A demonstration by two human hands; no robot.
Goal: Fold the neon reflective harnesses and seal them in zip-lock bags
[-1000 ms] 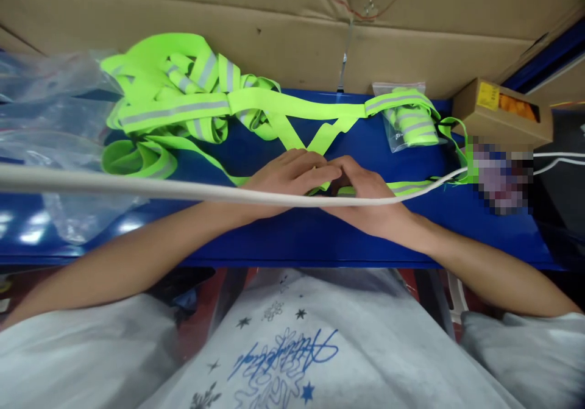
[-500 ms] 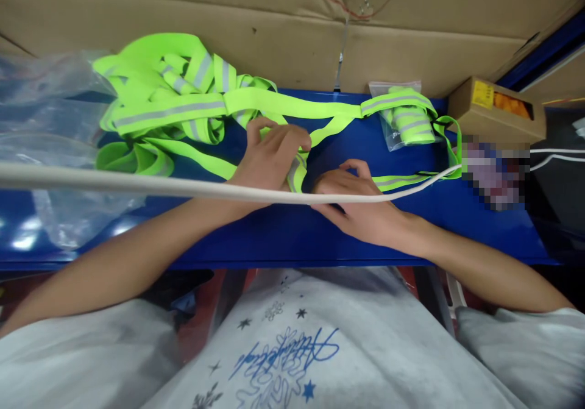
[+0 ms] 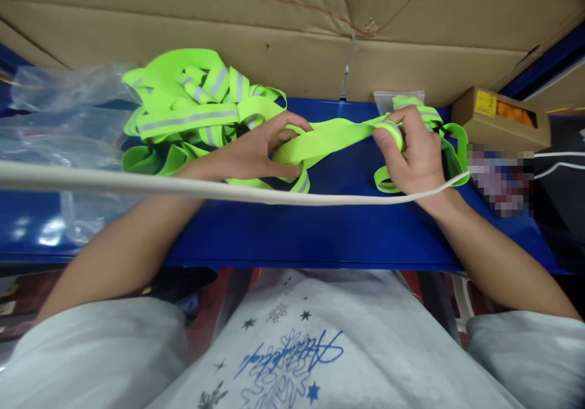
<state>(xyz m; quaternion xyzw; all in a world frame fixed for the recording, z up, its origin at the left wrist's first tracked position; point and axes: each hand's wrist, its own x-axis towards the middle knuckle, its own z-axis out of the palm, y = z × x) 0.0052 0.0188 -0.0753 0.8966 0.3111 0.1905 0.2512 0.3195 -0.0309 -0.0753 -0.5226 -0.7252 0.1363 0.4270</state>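
Observation:
A neon yellow reflective strap point(image 3: 336, 138) with a grey stripe runs between my two hands above the blue table. My left hand point(image 3: 256, 150) is loosely curled about its left part, thumb below and fingers above. Bunched strap is gripped in my right hand point(image 3: 415, 153), between thumb and curled fingers. A large heap of the same strap point(image 3: 187, 116) lies left of and behind my left hand. Just behind my right hand is a clear zip bag point(image 3: 384, 99) with yellow strap by it, partly hidden by that hand.
A white cable point(image 3: 205, 189) crosses in front of both wrists. Clear plastic bags point(image 3: 91, 135) lie on the blue table point(image 3: 292, 238) at left. A cardboard box point(image 3: 512, 125) with orange contents stands at right, near a pixelated item point(image 3: 500, 183). Cardboard point(image 3: 183, 25) lines the back.
My right hand has moved right and back and now grips the strap, drawing it out between the hands. My left hand has shifted slightly left and its fingers have opened wider around the strap.

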